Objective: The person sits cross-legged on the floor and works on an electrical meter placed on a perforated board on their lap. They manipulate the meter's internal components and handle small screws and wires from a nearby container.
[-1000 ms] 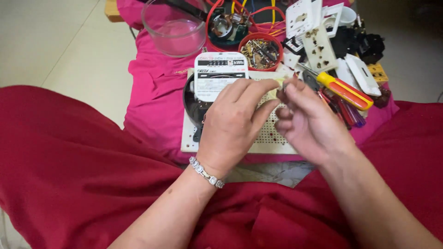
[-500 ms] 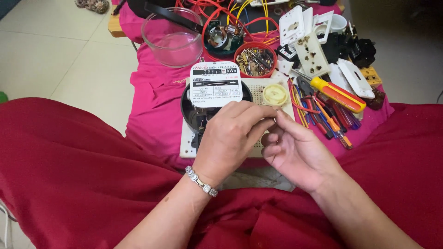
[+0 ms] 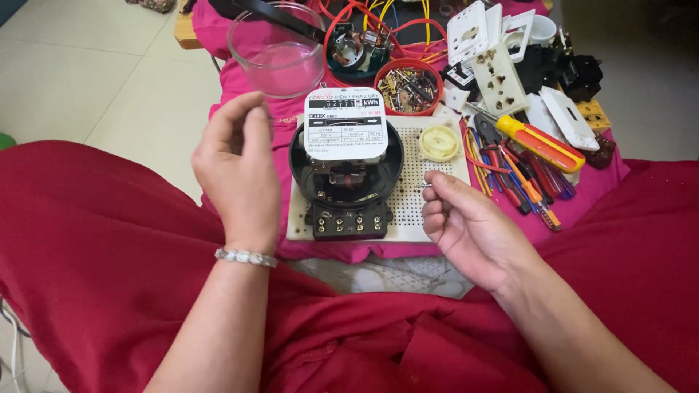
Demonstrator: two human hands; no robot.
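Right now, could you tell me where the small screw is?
In the head view, the small screw is pinched at the right hand's fingertips, over the white perforated board, just right of the black meter.

Electricity meter on a perforated board, hands to either side

The black round electricity meter with a white faceplate (image 3: 346, 164) sits on the white perforated board (image 3: 445, 171), which lies on the pink cloth (image 3: 240, 80). The left hand (image 3: 237, 171) is raised just left of the meter; the right hand (image 3: 466, 222) lies at the board's right edge, pinching a small metal screw (image 3: 427, 185) over it. A cream round plastic cap (image 3: 439, 142) rests on the board, right of the meter. Behind the meter stand the clear glass bowl (image 3: 275, 49) to the left and the red round tub of metal parts (image 3: 410, 87) to the right. The red-and-yellow-handled screwdriver (image 3: 537, 142) lies right of the board.
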